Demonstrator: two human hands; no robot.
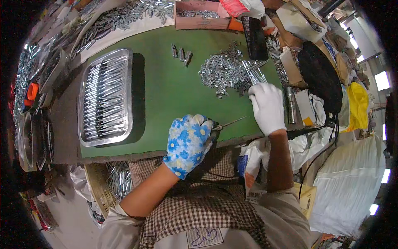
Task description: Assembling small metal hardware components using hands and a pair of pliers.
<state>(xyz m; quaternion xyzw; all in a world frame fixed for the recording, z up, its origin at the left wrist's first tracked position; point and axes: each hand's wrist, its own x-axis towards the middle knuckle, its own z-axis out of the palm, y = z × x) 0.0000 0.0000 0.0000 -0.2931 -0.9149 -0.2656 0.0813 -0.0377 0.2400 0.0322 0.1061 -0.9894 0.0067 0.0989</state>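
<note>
My left hand point(187, 143), in a white glove with blue flowers, is closed around a thin pointed metal rod point(232, 123) with a darker thicker base. The rod points right, low over the green mat point(166, 103). My right hand point(267, 108), in a plain white glove, has its fingers curled down at the near ends of several thin shiny metal rods point(257, 74); the fingertips are hidden. Just left of these rods lies a heap of small silvery metal parts point(219, 72). To the left, a metal tray point(129, 99) holds rows of slender metal pieces.
A few metal cylinders point(181, 55) lie on the mat's far part. Beyond stands a pink box point(180, 20) of small parts. A black phone point(255, 39) lies at the far right, and a metal tube point(291, 106) sits right of my right hand. More loose parts crowd the back left.
</note>
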